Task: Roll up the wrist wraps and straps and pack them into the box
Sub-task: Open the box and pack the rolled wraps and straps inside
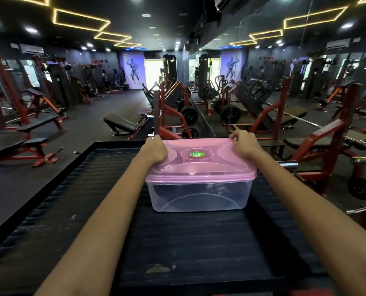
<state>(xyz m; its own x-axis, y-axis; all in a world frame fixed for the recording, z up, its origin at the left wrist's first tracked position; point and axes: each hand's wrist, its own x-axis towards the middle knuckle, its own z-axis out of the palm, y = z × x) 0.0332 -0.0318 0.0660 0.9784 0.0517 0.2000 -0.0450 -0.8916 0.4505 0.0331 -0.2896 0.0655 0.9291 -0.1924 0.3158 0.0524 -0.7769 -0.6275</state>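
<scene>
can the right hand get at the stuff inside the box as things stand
Probably not yet. The pink lid sits on the clear box and covers its opening, and the right hand and left hand both grip the lid's far corners. The lid must come off first.

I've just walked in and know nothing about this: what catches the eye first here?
A clear plastic box with a pink lid sits mid-frame on a black ribbed platform. The left hand and right hand grip the lid's far corners. Behind stretch red gym machines under yellow ceiling lights.
</scene>
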